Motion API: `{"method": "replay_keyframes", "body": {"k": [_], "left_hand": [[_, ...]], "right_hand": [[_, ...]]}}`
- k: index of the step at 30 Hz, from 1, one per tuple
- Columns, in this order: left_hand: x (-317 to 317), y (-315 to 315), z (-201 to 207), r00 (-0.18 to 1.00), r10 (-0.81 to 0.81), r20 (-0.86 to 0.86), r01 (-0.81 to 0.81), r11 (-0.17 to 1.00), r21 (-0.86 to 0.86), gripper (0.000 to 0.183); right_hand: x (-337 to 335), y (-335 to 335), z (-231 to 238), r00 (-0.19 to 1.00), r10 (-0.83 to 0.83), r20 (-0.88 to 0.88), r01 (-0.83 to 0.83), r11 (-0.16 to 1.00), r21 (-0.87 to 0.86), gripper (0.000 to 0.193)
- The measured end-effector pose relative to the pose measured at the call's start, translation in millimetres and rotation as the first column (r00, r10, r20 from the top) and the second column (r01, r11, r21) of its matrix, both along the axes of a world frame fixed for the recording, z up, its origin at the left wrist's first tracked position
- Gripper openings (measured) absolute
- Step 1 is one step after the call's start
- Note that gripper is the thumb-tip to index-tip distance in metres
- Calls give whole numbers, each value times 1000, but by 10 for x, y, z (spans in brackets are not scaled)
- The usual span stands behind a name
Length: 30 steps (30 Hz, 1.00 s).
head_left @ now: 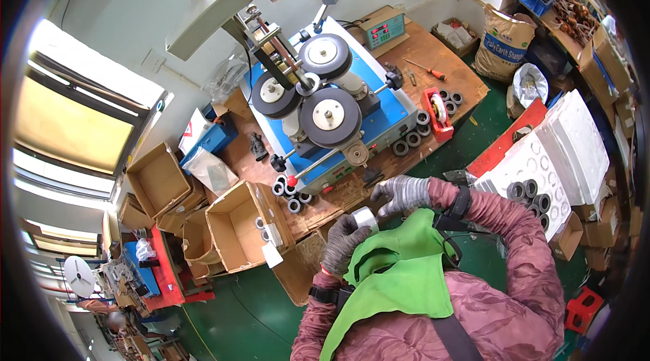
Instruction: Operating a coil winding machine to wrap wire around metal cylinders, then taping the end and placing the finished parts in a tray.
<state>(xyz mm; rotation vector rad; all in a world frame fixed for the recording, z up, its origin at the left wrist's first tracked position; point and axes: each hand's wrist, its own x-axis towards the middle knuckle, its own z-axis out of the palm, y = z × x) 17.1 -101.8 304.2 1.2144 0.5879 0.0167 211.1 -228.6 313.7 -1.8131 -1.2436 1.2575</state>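
My left hand, in a dark grey glove, is closed around a short white cylinder in front of the bench. I cannot make out whether it is a wrapped stack or a roll. Beside it, my right hand wears a lighter grey glove, its fingers curved and apart, seemingly holding nothing. Straight ahead stands a blue machine with three black wheels around a central spindle. Dark rings lie at its front left corner, and more rings at its right, next to a red tape dispenser.
To the left, an open cardboard box holds a few white-wrapped cylinders. A screwdriver and a control box sit on the bench. At right, several rings rest on white sheets; a red stool stands behind.
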Motion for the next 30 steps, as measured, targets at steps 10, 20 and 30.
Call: {"method": "replay_keyframes", "body": {"k": [10,20,30], "left_hand": [[303,-62,65,982,-185,33,166,936,311,54],[431,69,112,998,-25,65,19,996,87,16],[709,-320,-89,991,-107,80,30,762,647,29]], "right_hand": [[-188,201,-566,939,-138,-316,196,968,159,44],[36,81,-567,981,-191,-16,191,964,185,38],[58,110,-912,869,-473,143,460,881,113,35]]}}
